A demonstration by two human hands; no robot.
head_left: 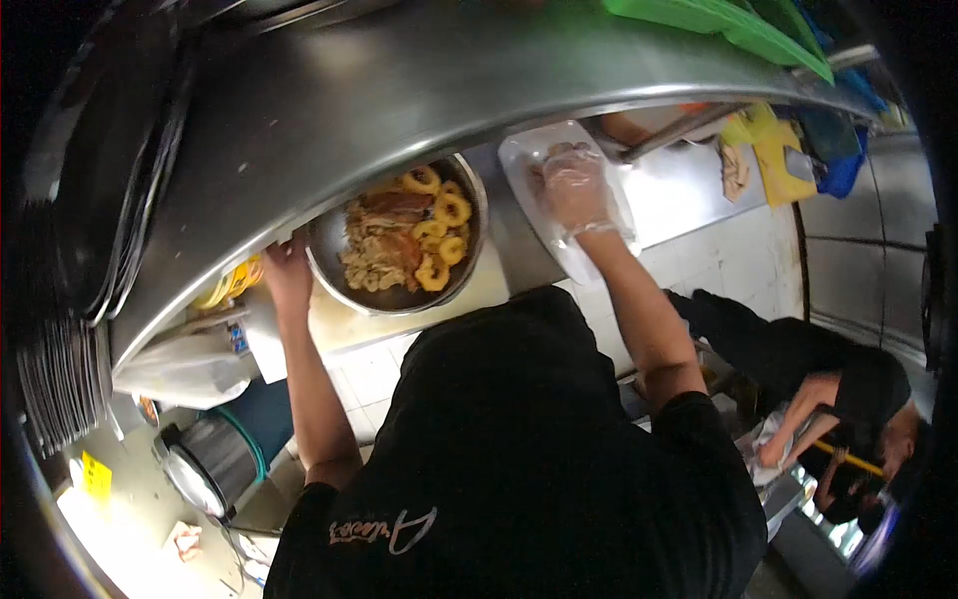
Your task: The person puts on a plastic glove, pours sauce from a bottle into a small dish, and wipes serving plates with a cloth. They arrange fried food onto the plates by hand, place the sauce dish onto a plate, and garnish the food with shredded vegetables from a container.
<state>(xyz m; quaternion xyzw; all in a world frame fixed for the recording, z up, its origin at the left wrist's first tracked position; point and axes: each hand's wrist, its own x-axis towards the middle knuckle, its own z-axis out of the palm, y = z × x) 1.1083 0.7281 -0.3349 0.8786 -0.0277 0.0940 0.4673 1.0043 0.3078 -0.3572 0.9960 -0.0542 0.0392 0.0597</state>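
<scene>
My left hand (pixel 287 268) is at the left rim of a round metal pan (pixel 329 291); the shelf edge partly hides its fingers, so I cannot tell whether they grip. Fried rings (pixel 451 210) lie along the pan's right side. Beside them are browned pieces (pixel 394 208) and a pale, crumbly heap of food (pixel 374 262). To the right, my right hand (pixel 577 195), in a clear plastic glove, reaches down into a white plastic tray (pixel 521 160). Its fingers are curled among brownish pieces that I cannot make out well.
A steel shelf (pixel 399 80) overhangs the counter's far side, with a green container (pixel 728 25) on it. Stacked trays (pixel 60 389) stand at left. Yellow cloth (pixel 783 165) lies far right. Another person (pixel 818 379) works at lower right. A lidded bin (pixel 205 474) stands lower left.
</scene>
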